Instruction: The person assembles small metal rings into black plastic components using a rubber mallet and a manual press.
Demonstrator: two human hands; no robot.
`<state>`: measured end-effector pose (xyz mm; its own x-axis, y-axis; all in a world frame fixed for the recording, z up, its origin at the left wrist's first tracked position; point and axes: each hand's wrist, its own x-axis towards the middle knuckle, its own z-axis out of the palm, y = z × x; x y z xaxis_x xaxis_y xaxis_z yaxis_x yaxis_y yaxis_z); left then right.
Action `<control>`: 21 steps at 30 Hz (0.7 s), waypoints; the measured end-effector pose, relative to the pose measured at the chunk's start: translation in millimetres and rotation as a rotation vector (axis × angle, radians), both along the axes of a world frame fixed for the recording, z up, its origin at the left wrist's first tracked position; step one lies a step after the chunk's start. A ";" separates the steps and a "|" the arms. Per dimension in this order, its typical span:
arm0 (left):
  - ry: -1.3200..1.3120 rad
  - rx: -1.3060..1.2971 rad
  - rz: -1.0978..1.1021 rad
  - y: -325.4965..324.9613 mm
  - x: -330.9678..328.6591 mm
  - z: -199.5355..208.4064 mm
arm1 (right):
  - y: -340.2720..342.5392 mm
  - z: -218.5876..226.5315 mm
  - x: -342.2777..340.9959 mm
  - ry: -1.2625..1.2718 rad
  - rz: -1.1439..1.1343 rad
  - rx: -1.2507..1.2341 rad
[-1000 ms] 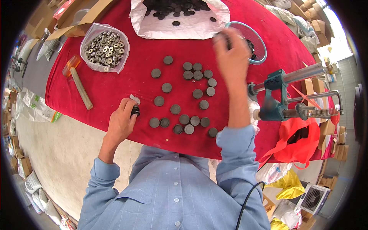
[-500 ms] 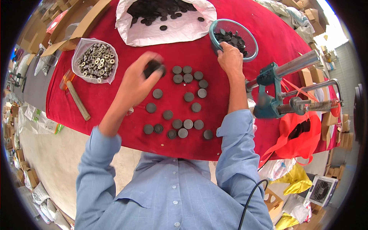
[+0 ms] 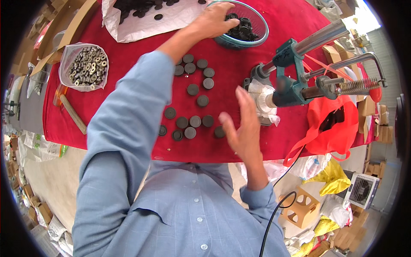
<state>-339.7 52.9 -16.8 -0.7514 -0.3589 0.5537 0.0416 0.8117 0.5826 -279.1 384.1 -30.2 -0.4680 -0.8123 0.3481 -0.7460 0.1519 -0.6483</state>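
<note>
Bright, soft light fills the view, with white glare (image 3: 370, 19) at upper right and fisheye-bent outer edges

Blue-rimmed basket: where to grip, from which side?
Likely best: the rim of the basket on its right, coming from the right. The rim curves exposed there, while the left hand covers the left side and black parts lie inside.

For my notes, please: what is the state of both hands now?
Left hand: at the round, blue-rimmed clear plastic basket; its grip cannot be told.
Right hand: open, holding nothing visible.
</note>
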 end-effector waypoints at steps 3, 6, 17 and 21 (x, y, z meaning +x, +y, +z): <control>-0.129 -0.055 -0.036 22.9 104.9 27.2 | 37.3 -30.3 29.9 -0.015 0.031 0.158; -0.362 -0.004 0.023 70.7 239.6 24.7 | 35.8 -51.9 47.6 0.040 0.067 0.258; -0.571 -0.148 0.485 115.6 307.4 -75.1 | -79.3 -69.4 15.0 0.207 0.045 0.162; -0.482 -0.102 0.331 61.2 283.1 -79.4 | -112.7 -62.9 -5.4 0.251 0.112 0.212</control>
